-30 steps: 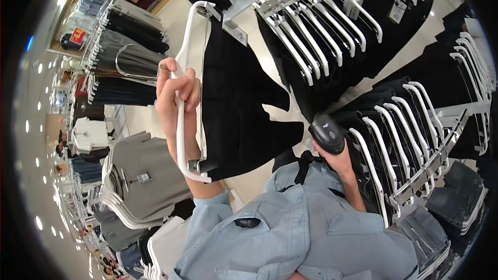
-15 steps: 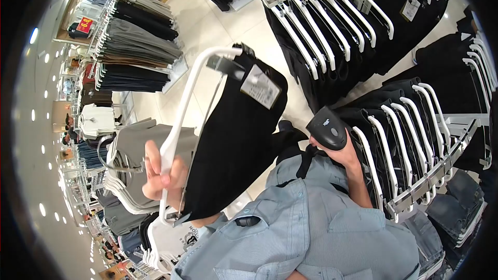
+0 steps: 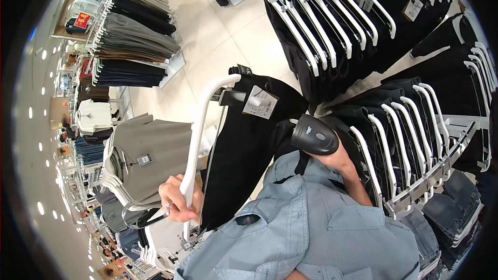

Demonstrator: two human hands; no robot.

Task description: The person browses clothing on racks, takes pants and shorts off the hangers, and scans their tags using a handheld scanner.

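Note:
My left hand (image 3: 181, 198) is closed round the white hanger (image 3: 199, 129), near its metal hook at the lower left. Black trousers (image 3: 238, 140) hang clipped to that hanger, and a white price tag (image 3: 260, 102) lies on them beside the upper clip. My right hand (image 3: 334, 156) holds a black handheld scanner (image 3: 315, 135), whose front end points left toward the trousers and the tag. The scanner's grip is mostly hidden by its body and my fingers.
Racks of black trousers on white hangers stand at the upper right (image 3: 332, 26) and right (image 3: 399, 140). Grey tops (image 3: 155, 150) hang at the left, with a trouser rack (image 3: 135, 36) beyond. Folded jeans (image 3: 451, 202) are at the lower right.
My left hand has moved down with the hanger and trousers, and the tag now faces up. The scanner in my right hand has shifted left, closer to the trousers.

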